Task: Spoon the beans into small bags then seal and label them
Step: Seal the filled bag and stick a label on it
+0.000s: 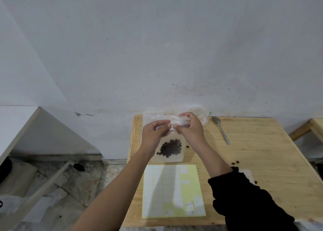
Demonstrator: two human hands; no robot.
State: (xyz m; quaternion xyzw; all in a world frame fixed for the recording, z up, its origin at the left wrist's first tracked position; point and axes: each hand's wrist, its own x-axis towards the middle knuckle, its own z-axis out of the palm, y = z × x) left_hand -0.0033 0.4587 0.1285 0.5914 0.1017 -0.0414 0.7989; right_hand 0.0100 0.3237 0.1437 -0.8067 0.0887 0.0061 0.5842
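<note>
Grey-white wall (pixel 157 47) with small dark marks fills the top half of the view. Below it stands a light wooden tabletop (pixel 253 152), pushed up against the wall. To the left of it is a rough stone floor (pixel 70 178).

Both hands are up over the far part of the tabletop, close together. The left hand (pixel 153 132) has its fingers curled and pinches the top edge of a small clear bag (pixel 174 158). The right hand (pixel 190 129) pinches the same top edge just beside it, with its fingers curled too. The bag hangs down from the hands, and I cannot tell if its bottom touches the wood. Dark beans (pixel 170 149) sit in a heap in the lower part of the bag.

Near the front edge lies a yellow label sheet (pixel 173 190), flat on the tabletop. A few small white labels (pixel 189 204) show near its lower right corner.

A metal spoon (pixel 221 129) lies to the right of the hands, with its bowl toward the wall. Some loose beans (pixel 235 162) lie on the wood near the right arm. That arm wears a black sleeve (pixel 244 195), and the left arm is bare.

Behind the right hand is a clear plastic thing (pixel 201 115), too blurry to tell what it is.
</note>
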